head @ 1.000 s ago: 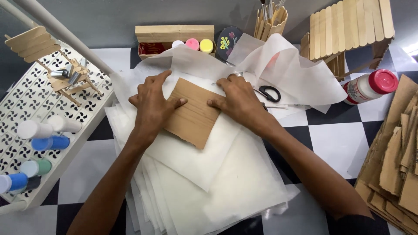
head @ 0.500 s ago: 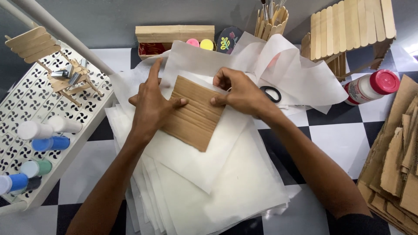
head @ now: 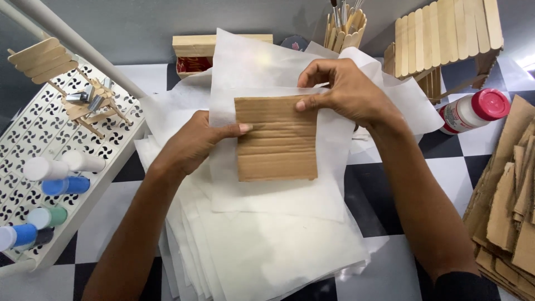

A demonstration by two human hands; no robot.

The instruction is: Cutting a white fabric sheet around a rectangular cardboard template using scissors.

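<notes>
A square piece of brown corrugated cardboard (head: 277,139) lies against a sheet of thin white paper (head: 267,72), and both are raised and tilted toward me. My left hand (head: 192,142) grips their left edge, thumb on the cardboard's face. My right hand (head: 345,89) pinches the cardboard's top right corner together with the sheet. Below them a thick stack of white paper sheets (head: 262,251) lies on the black-and-white checkered table (head: 462,150).
A white perforated rack (head: 33,139) at the left holds paint bottles (head: 64,185) and a small stick model. Behind stand a wooden box (head: 192,53), a cup of brushes (head: 345,28), a stick-built structure (head: 446,33) and a red-capped glue bottle (head: 473,110). Cardboard scraps (head: 510,206) pile at the right.
The cardboard lay pressed flat on the paper stack under both hands. Now both hands have lifted it with one white sheet and turned it upright toward me.
</notes>
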